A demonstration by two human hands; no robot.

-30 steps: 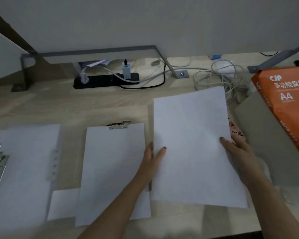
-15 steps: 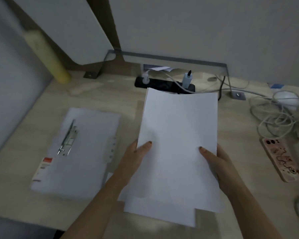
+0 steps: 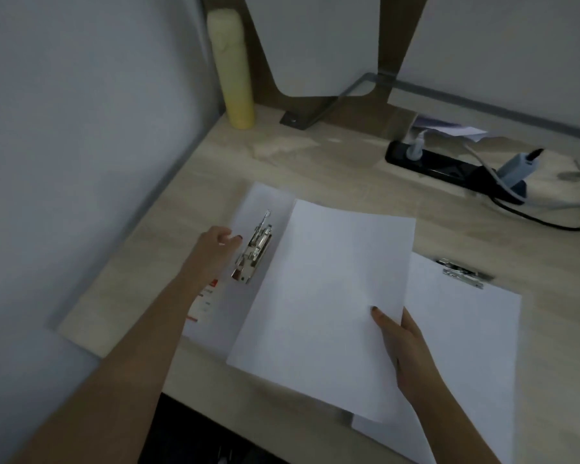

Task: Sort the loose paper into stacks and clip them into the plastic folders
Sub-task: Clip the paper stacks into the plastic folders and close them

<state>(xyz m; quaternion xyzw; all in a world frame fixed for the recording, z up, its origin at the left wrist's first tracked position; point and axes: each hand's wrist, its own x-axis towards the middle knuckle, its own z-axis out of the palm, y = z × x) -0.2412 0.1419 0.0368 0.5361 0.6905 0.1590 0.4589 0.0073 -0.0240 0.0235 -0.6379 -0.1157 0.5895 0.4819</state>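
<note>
White paper, a stack of paper (image 3: 322, 296), is held at its right edge by the right grip (image 3: 407, 349), which is clamped on it with the thumb (image 3: 380, 316) on top and the other fingers underneath. From that grip the stack reaches left and away, covering the right part of an open plastic folder (image 3: 255, 202) that lies on the wooden surface (image 3: 315, 162). The left grip (image 3: 215, 246) sits over the folder's left side with its fingers loosely bent and apart, holding nothing. Just right of it stands the folder's metal clip (image 3: 253, 254); I cannot tell whether the fingertips touch it. Nearer than the left grip, under the wrist, a red and white label (image 3: 205, 301) shows on the folder. Right of the right grip lies a second sheaf of paper (image 3: 466, 336), pinned at its far end under another clip (image 3: 462, 272). Far beyond the right grip sits a black power strip (image 3: 449, 165), and far beyond the left grip a yellow roll (image 3: 235, 72) leans against the wall.
</note>
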